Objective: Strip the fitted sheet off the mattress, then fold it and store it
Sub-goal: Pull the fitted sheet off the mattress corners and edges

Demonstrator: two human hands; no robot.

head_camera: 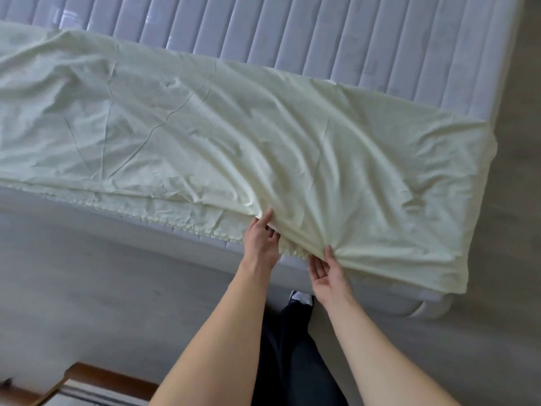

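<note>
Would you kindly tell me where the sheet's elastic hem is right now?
In the head view, the elastic hem runs along the mattress's near edge, left of centre, ending between the left hand and right hand.

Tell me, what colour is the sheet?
The sheet is pale yellowish cream, plain, seen in the head view.

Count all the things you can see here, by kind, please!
Pale yellow fitted sheet: 1
Lilac quilted mattress: 1
Bare hands, left hand and right hand: 2
Black-and-white shoe: 1
Total: 5
</note>
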